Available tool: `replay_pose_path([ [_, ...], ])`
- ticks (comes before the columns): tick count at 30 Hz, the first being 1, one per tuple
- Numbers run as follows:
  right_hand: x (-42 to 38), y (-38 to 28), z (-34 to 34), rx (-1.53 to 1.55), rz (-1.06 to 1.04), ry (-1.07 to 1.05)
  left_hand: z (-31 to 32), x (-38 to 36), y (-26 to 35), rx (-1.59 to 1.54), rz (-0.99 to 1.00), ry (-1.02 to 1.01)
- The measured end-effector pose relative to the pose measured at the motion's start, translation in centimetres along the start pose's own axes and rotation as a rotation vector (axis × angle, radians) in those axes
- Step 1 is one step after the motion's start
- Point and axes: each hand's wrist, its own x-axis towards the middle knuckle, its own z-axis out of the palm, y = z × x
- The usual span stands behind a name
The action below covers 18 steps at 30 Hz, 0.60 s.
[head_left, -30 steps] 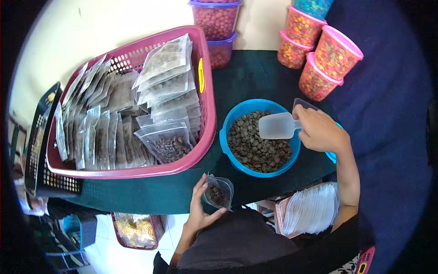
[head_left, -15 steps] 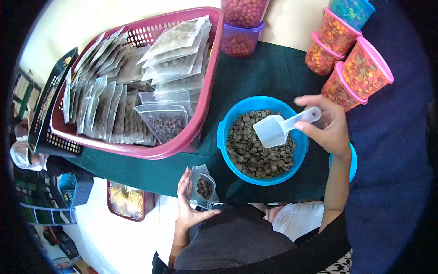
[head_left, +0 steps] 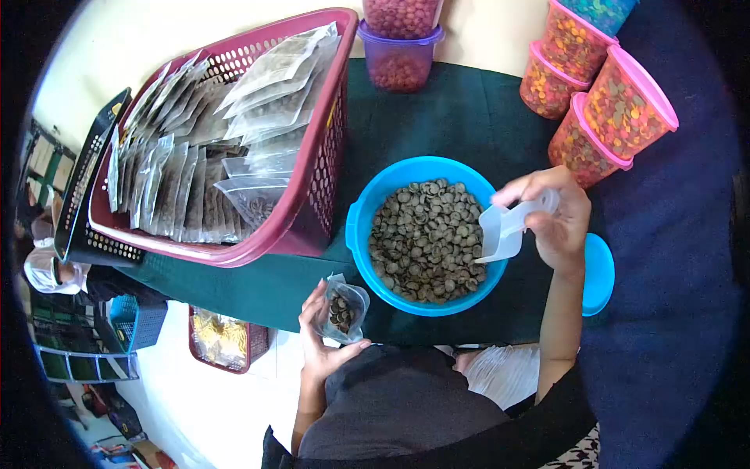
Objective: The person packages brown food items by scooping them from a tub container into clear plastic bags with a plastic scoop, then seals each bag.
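The right hand [head_left: 556, 223] grips a translucent scoop [head_left: 502, 231] by its handle between thumb and fingers, with the scoop's blade over the right rim of a blue bowl [head_left: 356, 234]. The left hand [head_left: 324, 344] is spread around a clear pouch [head_left: 356, 300], thumb below and fingers along its left side; the pouch is open and has some dark round pieces [head_left: 341, 314] inside. It is just beside the bowl, near the table's front edge. The bowl, on the table [head_left: 445, 117], holds many grey-brown, disc-like pieces [head_left: 427, 242]. Right of it lies a blue lid [head_left: 598, 275]. To the left stands a maroon basket [head_left: 312, 205] with rows of filled clear bags [head_left: 187, 184], a black basket [head_left: 84, 205] beside it. Toward the back are stacked purple tubs [head_left: 398, 64] and, farther right, pink-lidded tubs [head_left: 625, 105] of orange, red and green pieces. Below the table's left part, a smaller basket [head_left: 257, 349] holds yellowish packed goods.
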Motion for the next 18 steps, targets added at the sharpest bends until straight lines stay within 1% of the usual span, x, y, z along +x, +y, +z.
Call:
replay_pose_path([
  [1,-0.3,0.0,-0.1,-0.002,0.001,0.008,0.1,0.1,-0.1,0.001,0.001,-0.008],
  [3,-0.8,-0.1,-0.3,-0.159,0.113,-0.025,0.2,0.3,-0.2,-0.026,0.006,0.004],
  [4,-0.7,-0.4,0.0,-0.127,0.159,0.001,0.2,0.4,-0.2,-0.025,0.006,-0.005],
  [5,-0.8,-0.2,0.0,-0.128,0.161,0.009,0.2,0.5,-0.2,-0.021,0.006,-0.003],
  [7,-0.9,0.4,0.1,-0.285,0.260,-0.051,0.2,0.7,-0.2,-0.017,0.007,-0.006],
  [8,-0.8,0.5,0.8,-0.217,0.220,-0.003,0.2,0.9,-0.1,-0.035,0.007,0.006],
  [9,-0.6,0.6,1.2,-0.217,0.220,0.001,0.2,1.1,0.0,-0.053,0.008,0.019],
  [11,-0.4,0.9,1.7,-0.283,0.277,-0.012,0.2,1.4,-0.4,-0.066,0.010,0.020],
  [13,-0.5,1.6,2.2,-0.288,0.284,-0.031,0.3,1.5,-1.0,-0.082,0.010,0.024],
  [15,-0.9,2.2,3.1,-0.349,0.356,-0.051,0.4,1.4,-1.5,-0.141,0.031,0.076],
  [16,-1.5,2.7,3.3,-0.427,0.367,-0.071,0.4,1.5,-1.2,-0.156,0.033,0.079],
  [17,-1.9,2.8,3.5,-0.426,0.368,-0.075,0.1,1.5,-1.4,-0.156,0.031,0.082],
  [18,-2.3,2.8,3.9,-0.457,0.330,-0.051,-0.2,1.5,-1.6,-0.129,0.054,0.038],
])
